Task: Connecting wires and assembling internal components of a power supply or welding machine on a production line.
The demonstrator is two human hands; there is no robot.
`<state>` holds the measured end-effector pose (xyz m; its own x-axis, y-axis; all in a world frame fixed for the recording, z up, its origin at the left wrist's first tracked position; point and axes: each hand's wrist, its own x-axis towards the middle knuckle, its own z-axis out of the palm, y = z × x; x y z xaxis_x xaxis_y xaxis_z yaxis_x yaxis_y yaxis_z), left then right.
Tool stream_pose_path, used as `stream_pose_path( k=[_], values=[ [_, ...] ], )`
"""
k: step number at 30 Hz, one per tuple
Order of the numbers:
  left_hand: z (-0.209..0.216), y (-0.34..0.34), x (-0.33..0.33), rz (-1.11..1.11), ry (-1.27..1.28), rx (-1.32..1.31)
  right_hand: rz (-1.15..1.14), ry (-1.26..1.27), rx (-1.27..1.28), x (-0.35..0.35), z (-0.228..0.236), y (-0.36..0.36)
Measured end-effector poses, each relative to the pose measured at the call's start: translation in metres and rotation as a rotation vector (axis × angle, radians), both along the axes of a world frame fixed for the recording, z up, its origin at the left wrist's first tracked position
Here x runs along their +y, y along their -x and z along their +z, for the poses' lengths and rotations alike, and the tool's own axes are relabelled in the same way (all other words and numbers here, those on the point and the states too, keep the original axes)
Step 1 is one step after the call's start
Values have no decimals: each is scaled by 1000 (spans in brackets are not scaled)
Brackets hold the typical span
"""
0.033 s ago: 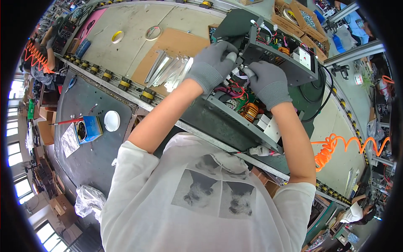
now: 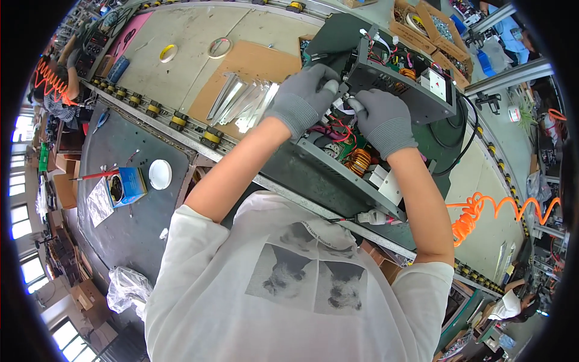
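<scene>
Two open dark metal housings full of electronics lie before me, a near one (image 2: 344, 175) and a far one (image 2: 401, 90). Both my hands wear grey gloves and meet at the left ends of these housings. My left hand (image 2: 306, 99) is closed, thumb and fingers bent together by the far housing's corner. My right hand (image 2: 381, 120) is closed too, its fingertips pinched beside a white connector (image 2: 345, 106). Gloves hide whatever either hand grips. Below the hands, red wires (image 2: 342, 131) and a copper coil (image 2: 359, 161) show in the near housing.
White strips (image 2: 241, 102) lie on a cardboard sheet (image 2: 265, 59) to the left. Tape rings (image 2: 169, 53) rest behind. A black cable (image 2: 467, 142) loops at right, near an orange coiled hose (image 2: 467, 223). Boxes of small parts (image 2: 443, 30) stand at far right.
My left hand's fingers have dropped very slightly toward me. My right hand has shifted a touch to the left. The housings stay in place.
</scene>
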<state>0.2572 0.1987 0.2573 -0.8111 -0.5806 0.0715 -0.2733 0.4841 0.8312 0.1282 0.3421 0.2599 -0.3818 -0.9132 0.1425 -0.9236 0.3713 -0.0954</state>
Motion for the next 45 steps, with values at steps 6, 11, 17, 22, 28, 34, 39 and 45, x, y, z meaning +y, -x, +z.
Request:
stream_pose_path(
  k=[6,11,17,22,28,34,39,45],
  values=[
    [-7,-10,3,24,-180,-58,65,-61,49,-6,3,0],
    [-8,-8,2,-11,-67,-74,42,-99,61,-9,7,-2],
    [-13,-5,2,-52,93,-15,85,-98,108,-12,10,1],
    [-13,-6,5,-50,137,-4,116,-16,135,-6,-2,8],
    [-14,-7,4,-60,102,-1,217,13,81,-7,1,15],
    [-14,-9,3,-62,62,18,199,-52,227,-8,7,9],
    [-8,-8,4,-73,5,-26,167,15,204,-3,1,6],
    [-11,-10,4,-66,-35,-30,104,10,202,-2,-5,0]
  ],
)
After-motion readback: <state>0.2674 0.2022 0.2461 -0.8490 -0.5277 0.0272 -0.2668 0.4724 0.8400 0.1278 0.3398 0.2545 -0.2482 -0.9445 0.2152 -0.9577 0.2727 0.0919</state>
